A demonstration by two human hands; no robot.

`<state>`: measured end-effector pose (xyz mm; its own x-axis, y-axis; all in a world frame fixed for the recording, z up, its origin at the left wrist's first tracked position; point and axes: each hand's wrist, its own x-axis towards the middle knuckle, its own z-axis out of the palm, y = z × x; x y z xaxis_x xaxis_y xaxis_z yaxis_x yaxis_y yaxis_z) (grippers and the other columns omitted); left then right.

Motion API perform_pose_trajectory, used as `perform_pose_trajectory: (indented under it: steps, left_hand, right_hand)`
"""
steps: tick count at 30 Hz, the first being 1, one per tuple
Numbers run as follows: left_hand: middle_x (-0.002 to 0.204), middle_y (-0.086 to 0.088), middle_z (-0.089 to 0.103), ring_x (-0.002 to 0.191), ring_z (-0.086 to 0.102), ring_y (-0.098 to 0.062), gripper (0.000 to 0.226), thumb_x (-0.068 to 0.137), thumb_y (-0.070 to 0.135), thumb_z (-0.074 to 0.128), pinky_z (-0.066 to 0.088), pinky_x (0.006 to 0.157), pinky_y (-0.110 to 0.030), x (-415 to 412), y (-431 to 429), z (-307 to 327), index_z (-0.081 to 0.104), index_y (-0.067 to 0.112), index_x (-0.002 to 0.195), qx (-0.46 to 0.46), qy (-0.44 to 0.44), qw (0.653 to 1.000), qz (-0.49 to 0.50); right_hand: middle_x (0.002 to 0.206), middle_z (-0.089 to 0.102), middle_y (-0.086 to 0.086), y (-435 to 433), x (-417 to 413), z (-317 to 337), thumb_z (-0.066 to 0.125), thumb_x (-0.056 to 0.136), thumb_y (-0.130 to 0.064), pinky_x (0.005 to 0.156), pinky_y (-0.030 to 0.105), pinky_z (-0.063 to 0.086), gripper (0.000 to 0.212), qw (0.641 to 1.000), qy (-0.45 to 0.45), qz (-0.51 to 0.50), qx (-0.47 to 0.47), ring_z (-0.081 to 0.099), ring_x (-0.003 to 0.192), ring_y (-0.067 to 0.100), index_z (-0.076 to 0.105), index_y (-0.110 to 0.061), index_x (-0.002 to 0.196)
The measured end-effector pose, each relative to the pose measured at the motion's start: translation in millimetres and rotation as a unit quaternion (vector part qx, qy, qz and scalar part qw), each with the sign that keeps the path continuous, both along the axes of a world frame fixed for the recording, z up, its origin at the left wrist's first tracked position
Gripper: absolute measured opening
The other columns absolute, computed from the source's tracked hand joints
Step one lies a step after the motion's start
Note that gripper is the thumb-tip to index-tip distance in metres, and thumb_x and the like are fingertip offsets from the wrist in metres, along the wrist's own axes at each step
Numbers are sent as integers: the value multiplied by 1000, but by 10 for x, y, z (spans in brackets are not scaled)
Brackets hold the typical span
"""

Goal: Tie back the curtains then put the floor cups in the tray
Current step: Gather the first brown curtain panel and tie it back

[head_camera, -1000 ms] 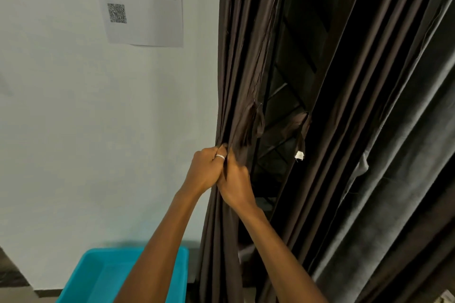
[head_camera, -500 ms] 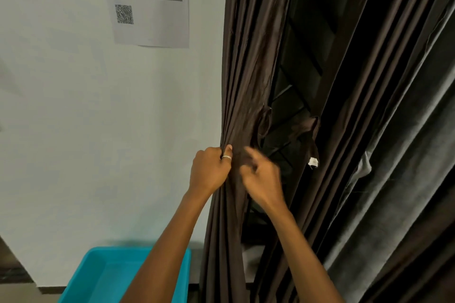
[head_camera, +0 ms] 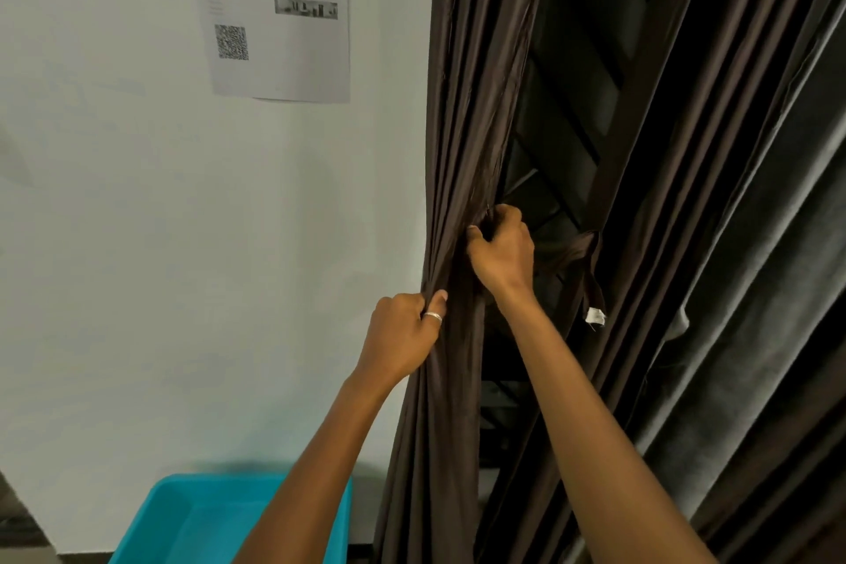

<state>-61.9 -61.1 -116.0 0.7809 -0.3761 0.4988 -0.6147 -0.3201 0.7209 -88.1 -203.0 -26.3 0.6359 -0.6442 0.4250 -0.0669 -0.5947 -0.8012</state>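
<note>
**A:** Where do our hands sit on the curtain?

**B:** Our left hand (head_camera: 403, 337) grips the dark brown pleated fabric curtain (head_camera: 471, 105) at its wall-side edge. The fingers are curled tight round a bunch of folds, and there is a silver ring (head_camera: 433, 316) on one finger. Our right hand (head_camera: 502, 250) is higher and just to the right, with fingers and thumb closed round the same gathered bundle.

**A:** So the fabric runs through both our fists?

**B:** Yes, it is squeezed narrow there and hangs straight below. A brown fabric strap with a white tag (head_camera: 570, 251) dangles just right of our right hand. Whether that hand also holds its end, we cannot tell.

**A:** And the tray?

**B:** The turquoise plastic tray (head_camera: 192, 513) lies low against the white wall (head_camera: 183, 243), partly under our left forearm and beside the curtain's lower part. A printed paper sheet with a QR code (head_camera: 274, 14) is stuck on the wall above.
</note>
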Motion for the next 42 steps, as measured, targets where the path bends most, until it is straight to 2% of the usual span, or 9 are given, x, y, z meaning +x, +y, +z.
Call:
perform_pose_trajectory:
  steps: [6, 11, 15, 18, 21, 25, 30, 35, 42]
  left_hand:
    - [45, 6, 46, 44, 50, -10, 57, 102, 46, 52, 39, 48, -19, 50, 63, -32, 51, 11, 57, 7, 7, 1000, -19]
    - [42, 9, 45, 48, 54, -3, 55, 101, 45, 55, 42, 49, -14, 64, 38, -48, 43, 24, 52, 10, 2, 1000, -9]
    - [45, 10, 46, 49, 57, -4, 51, 102, 43, 53, 36, 49, -15, 24, -31, -2, 47, 28, 54, 30, -36, 999, -25]
    - [47, 11, 46, 44, 54, -11, 51, 101, 45, 51, 38, 50, -20, -39, -96, 36, 45, 28, 54, 62, -63, 996, -18]
    - [47, 12, 45, 43, 49, -9, 52, 101, 48, 50, 34, 50, -21, -54, -91, 72, 43, 28, 54, 82, -81, 993, -27]
    - [48, 8, 50, 47, 52, -7, 69, 92, 81, 33, 36, 52, -24, 32, 83, 192, 54, 23, 59, 144, -130, 980, -38]
    - [88, 13, 77, 88, 72, -10, 58, 94, 72, 40, 55, 84, -30, 303, 337, 450, 78, 29, 93, -118, -46, 987, 103]
    - [127, 3, 66, 122, 61, -23, 41, 109, 47, 30, 47, 108, -40, 642, 352, 866, 61, 26, 126, -166, 147, 975, 14]
    - [113, 7, 73, 96, 75, -11, 32, 108, 44, 37, 62, 83, -29, 607, 276, 941, 66, 32, 114, -197, 303, 916, -177]
  right_hand:
    - [126, 68, 8, -26, -40, 12, 46, 104, -27, 108, 51, 49, 36, 941, -26, 269, 202, 65, 117, 27, 62, -16, 134]
    - [151, 52, 9, -125, -231, 96, 61, 82, -71, 120, 52, 32, 92, 845, -3, 462, 271, 46, 142, 29, 43, -14, 152]
    - [135, 63, -4, 76, -223, 143, 80, 53, -79, 113, 37, 43, 104, 909, 49, 383, 154, 51, 136, 23, 54, -28, 139]
    - [137, 61, -4, 249, -121, 115, 85, 62, -64, 110, 42, 48, 96, 947, 40, 294, 123, 54, 132, 20, 49, -30, 143]
    - [121, 68, -6, 243, -60, 34, 78, 83, -41, 95, 38, 57, 48, 950, -7, 264, 166, 64, 116, 19, 60, -34, 127]
    - [139, 57, 13, 154, -129, 6, 66, 61, -49, 109, 53, 45, 84, 942, 4, 240, 234, 54, 128, 31, 55, -7, 132]
    - [106, 59, 17, 45, -205, 5, 62, 66, -38, 108, 48, 41, 33, 935, -19, 270, 229, 56, 106, 33, 57, -12, 85]
    - [95, 58, 13, 53, -293, -7, 57, 74, -25, 90, 36, 46, 26, 903, -28, 344, 257, 58, 94, 27, 59, -8, 94]
    - [99, 67, 11, 52, -369, 22, 58, 71, -28, 104, 41, 45, 34, 901, 5, 345, 264, 64, 102, 26, 66, -6, 97]
